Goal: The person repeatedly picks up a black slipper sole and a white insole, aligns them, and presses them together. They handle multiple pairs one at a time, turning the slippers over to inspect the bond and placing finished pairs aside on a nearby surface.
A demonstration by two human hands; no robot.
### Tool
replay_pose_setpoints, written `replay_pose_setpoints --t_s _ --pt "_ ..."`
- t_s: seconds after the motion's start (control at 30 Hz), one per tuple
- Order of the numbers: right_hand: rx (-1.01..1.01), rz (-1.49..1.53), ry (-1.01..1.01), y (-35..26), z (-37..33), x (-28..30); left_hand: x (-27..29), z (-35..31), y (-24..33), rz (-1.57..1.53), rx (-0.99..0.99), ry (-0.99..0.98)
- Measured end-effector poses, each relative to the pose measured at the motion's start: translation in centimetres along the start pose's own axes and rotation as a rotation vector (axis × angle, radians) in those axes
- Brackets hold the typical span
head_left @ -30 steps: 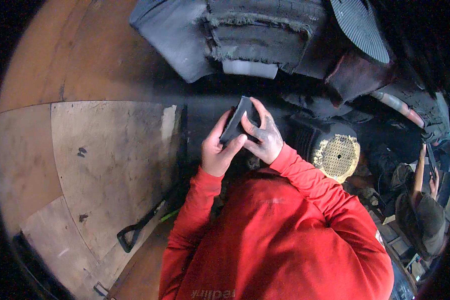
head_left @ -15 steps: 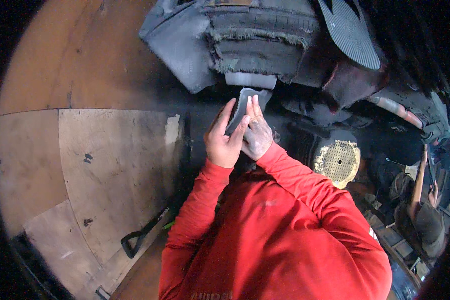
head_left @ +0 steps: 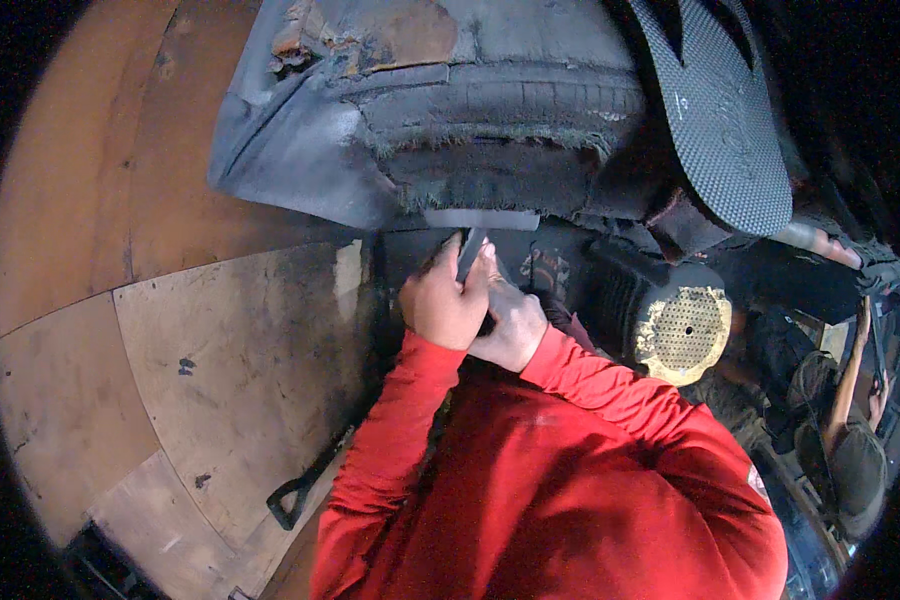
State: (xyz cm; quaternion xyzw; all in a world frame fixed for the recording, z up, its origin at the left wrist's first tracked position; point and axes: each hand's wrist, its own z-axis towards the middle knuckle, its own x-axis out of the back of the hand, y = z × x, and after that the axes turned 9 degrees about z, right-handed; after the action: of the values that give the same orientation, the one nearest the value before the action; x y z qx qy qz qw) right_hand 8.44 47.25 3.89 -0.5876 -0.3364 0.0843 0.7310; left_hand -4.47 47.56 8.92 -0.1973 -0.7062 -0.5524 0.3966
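Between my two hands is a flat dark grey piece (head_left: 472,252), seen nearly edge-on now; its exact kind is hard to make out. My left hand (head_left: 438,305) closes on it from the left, the thumb toward my right fingers. On the other side, my right hand (head_left: 515,322) is curled round it, with some fingers hidden. Just beyond the fingertips lies a pale grey smooth band (head_left: 482,219), under a dusty dark housing with frayed strips (head_left: 490,155). Whether the piece touches the band cannot be told.
A grey textured flip-flop sole (head_left: 725,120) lies at the upper right. Below it is a round, perforated yellowish cover (head_left: 683,335). Wooden boards (head_left: 240,380) stand on the left, with a black handle (head_left: 292,500) nearby. Another person's arm (head_left: 848,375) shows at far right.
The grey piece has turned from showing its flat face to nearly edge-on. My right fingers, stretched along it before, have curled in. The housing appears lower in view.
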Motion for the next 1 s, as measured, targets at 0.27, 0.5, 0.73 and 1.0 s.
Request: replay_pose_setpoints --t_s 0.27,0.5,0.73,1.0 --pt "0.081 -0.259 0.012 1.1 0.1 2.3 -2.4 -1.1 0.0 -0.450 0.091 0.083" --pt "0.416 -0.522 0.112 1.5 0.5 2.6 -2.0 -4.4 -0.4 -0.649 -0.047 0.224" --pt "0.436 -0.333 0.097 1.2 -5.0 3.1 0.2 -9.8 -5.1 -0.760 -0.007 0.323" --pt "-0.442 1.358 0.335 2.5 -8.4 6.8 4.3 -10.6 -6.1 -1.170 0.264 -0.002"
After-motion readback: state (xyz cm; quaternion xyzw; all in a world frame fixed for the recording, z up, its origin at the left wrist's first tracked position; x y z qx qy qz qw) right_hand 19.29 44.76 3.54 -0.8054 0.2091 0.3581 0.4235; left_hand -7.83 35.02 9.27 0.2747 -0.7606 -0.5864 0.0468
